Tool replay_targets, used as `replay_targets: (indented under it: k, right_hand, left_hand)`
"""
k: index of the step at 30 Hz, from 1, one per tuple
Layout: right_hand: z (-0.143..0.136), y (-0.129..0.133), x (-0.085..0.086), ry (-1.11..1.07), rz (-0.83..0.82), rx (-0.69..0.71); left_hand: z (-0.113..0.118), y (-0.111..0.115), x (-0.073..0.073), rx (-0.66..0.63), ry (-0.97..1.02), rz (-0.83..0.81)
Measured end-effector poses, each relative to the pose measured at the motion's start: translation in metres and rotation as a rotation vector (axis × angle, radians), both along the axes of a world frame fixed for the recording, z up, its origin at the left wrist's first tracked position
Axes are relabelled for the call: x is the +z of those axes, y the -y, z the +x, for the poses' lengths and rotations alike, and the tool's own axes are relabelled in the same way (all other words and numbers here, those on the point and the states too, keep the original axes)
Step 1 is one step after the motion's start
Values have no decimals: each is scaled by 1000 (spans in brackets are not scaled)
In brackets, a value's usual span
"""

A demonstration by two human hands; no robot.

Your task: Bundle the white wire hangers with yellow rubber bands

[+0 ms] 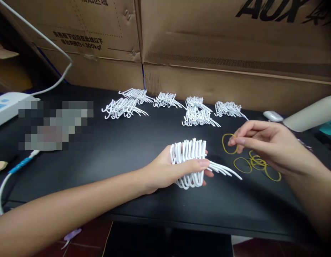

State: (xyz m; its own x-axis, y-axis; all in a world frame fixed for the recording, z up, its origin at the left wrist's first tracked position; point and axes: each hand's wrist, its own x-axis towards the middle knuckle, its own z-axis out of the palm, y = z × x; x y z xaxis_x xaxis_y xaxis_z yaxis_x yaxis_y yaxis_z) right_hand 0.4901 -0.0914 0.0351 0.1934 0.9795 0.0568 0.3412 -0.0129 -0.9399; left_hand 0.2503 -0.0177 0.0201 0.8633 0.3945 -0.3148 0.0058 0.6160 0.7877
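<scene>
My left hand (178,167) is closed around a bundle of white hooks (191,150), its thumb pressed across them. The hooks line up side by side, and their straight ends fan out to the right. To the right, my right hand (261,139) pinches a yellow rubber band (223,144) between thumb and fingertips, in the air above the black table. Below that hand lie several loose rubber bands (258,162), overlapping each other. The palm of my left hand is mostly hidden behind the hooks.
Bundles of white hooks (125,107) lie in a row along the back of the black table (122,150). Cardboard boxes (221,43) stand behind them. A white power strip (13,105) and cable are at left, beside a blurred-out object. A pale cylindrical object (312,112) is at right.
</scene>
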Motion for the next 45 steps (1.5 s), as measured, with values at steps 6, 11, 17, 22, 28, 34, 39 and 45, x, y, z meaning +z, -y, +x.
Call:
replay_targets:
  k: [6,11,17,22,28,34,39,45]
  right_hand:
    - [-21,-3,-8,-493,-50,-2]
    - [-27,-1,-12,-545,23,-24]
    - [-36,4,-14,-390,106,-92]
    - [-38,13,-11,-294,193,101]
    - [-40,23,-4,-37,225,252]
    - [-52,22,-9,152,188,276]
    - [-71,19,-16,205,236,235]
    - [-82,20,-22,231,333,84]
  left_hand:
    - [0,0,-2,19,-7,48]
    - [1,2,-3,67,-20,60]
    - [1,2,-3,91,-5,66]
    - [1,2,-3,103,12,79]
    - [1,0,-6,111,4,158]
    - [1,2,-7,89,56,132]
    - [1,5,-8,94,97,162]
    - [2,8,-10,108,80,220]
